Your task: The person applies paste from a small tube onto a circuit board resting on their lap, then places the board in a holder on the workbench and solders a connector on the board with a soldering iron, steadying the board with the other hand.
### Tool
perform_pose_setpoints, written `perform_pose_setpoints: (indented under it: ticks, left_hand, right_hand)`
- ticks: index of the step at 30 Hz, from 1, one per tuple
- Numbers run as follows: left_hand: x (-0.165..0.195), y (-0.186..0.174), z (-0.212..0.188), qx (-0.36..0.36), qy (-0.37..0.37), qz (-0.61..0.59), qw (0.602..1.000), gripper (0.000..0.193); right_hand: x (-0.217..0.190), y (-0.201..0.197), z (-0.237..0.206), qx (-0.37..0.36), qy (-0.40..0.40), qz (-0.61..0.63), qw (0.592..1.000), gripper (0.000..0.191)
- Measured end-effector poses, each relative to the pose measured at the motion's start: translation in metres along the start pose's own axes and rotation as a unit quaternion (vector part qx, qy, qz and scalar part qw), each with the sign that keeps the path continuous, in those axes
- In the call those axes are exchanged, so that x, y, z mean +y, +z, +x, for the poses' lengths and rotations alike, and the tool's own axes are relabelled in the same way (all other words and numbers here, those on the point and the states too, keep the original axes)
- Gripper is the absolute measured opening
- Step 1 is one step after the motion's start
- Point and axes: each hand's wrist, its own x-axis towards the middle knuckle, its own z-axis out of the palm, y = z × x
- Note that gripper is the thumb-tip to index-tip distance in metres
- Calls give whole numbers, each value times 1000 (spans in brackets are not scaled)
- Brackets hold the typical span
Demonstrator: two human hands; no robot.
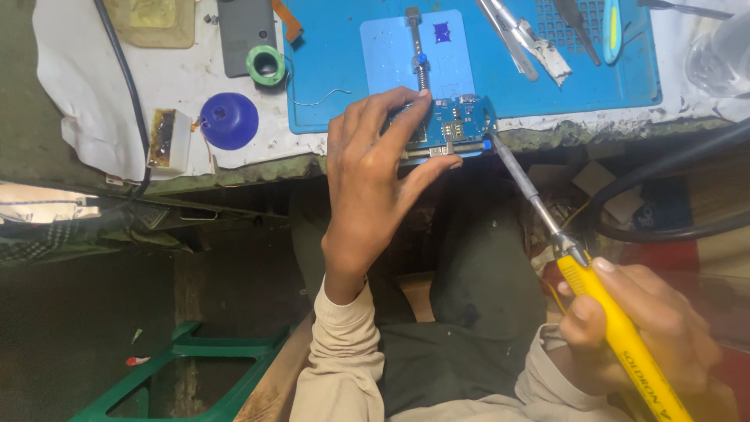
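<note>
Nearest the lens, the right hand (641,328) is wrapped shut around a yellow-handled iron (617,328), held low over the lap. Its metal shaft runs up and left, and the tip (494,142) is set at the right edge of the board (453,125), touching or just short of it; which cannot be told.

The board, small and blue-green, is pinched at the bench edge by the left hand (367,187): thumb under the near edge, fingers curled over the top, closed on it. It overhangs the front of the blue mat (625,86).

Judged step: soldering or reworking a point at the board's right side. A steady hold and a fine tip placement are called for next, with the board kept from tilting.

Noted around: a spring clamp (418,55) on a pale pad just behind the board, tweezers (519,35) on the mat, a green tape roll (266,64), a blue cup (229,120) and a flux tin (168,139) to the left. A thick black cable (664,168) loops near the iron's shaft and could drag on it.
</note>
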Motion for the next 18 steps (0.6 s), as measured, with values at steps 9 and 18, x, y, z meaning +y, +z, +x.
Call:
perform_pose_setpoints:
  ticks: [9, 18]
  left_hand:
    - [-1, 2, -2, -3, 2, 5, 1000, 59]
    - [-3, 3, -2, 5, 12, 5, 1000, 59]
  right_hand:
    - [-42, 13, 32, 40, 104, 19, 994, 25]
    - [56, -40, -28, -37, 560, 296, 773, 37]
